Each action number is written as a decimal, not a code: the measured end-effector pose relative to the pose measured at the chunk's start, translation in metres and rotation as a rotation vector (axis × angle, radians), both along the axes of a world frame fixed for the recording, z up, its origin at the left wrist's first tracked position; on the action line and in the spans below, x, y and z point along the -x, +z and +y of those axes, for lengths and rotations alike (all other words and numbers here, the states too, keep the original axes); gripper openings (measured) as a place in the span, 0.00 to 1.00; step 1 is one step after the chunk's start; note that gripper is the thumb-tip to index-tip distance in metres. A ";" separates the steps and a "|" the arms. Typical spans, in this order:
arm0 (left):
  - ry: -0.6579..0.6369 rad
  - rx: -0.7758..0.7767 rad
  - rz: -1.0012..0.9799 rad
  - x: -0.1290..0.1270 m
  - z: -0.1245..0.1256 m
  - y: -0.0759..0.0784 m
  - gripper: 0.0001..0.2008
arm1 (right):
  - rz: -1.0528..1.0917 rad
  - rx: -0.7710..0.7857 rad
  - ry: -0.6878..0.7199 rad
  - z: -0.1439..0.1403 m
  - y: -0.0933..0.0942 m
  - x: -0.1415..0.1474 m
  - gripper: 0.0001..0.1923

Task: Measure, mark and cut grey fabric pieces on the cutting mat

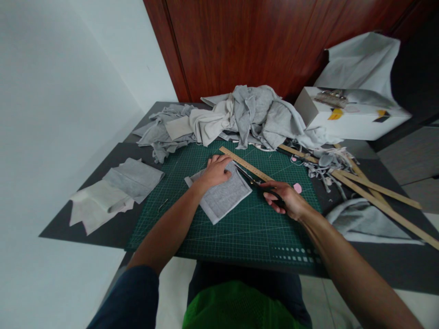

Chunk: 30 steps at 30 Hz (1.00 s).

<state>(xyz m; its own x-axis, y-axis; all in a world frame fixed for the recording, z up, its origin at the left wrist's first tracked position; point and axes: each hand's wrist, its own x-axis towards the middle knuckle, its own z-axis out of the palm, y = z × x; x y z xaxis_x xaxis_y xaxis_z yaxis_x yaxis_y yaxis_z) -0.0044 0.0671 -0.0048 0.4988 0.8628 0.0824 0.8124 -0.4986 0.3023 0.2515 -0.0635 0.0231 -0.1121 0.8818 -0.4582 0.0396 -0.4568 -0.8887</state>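
A folded piece of grey fabric [224,198] with pale edges lies on the green cutting mat [240,240]. My left hand [216,171] rests on its upper part, fingers stretched out and pressing it down. In my right hand [283,198] is a pair of black-handled scissors [253,181], fingers wrapped round the handles. The blades run along the fabric's upper right edge; whether cloth lies between them is too small to tell. Just beyond the scissors lies a wooden ruler [247,164], slanting across the mat.
Heaped grey and white cloth [254,114] lines the back. A white box [353,119] stands at the back right. Fabric scraps [331,160] and wooden strips [377,187] lie on the right. Cut grey pieces [133,178] are at left, near a white wall [68,114].
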 end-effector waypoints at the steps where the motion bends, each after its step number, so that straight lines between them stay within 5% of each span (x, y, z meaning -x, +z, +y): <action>1: 0.000 0.000 0.000 0.000 0.000 0.000 0.32 | 0.003 0.002 0.002 0.001 0.000 0.000 0.33; 24: 0.020 0.026 -0.088 0.003 0.006 -0.004 0.36 | 0.009 0.015 -0.025 0.015 0.005 0.013 0.31; 30: -0.059 0.087 -0.126 0.011 0.028 -0.003 0.36 | 0.027 0.015 -0.009 0.015 0.004 0.011 0.29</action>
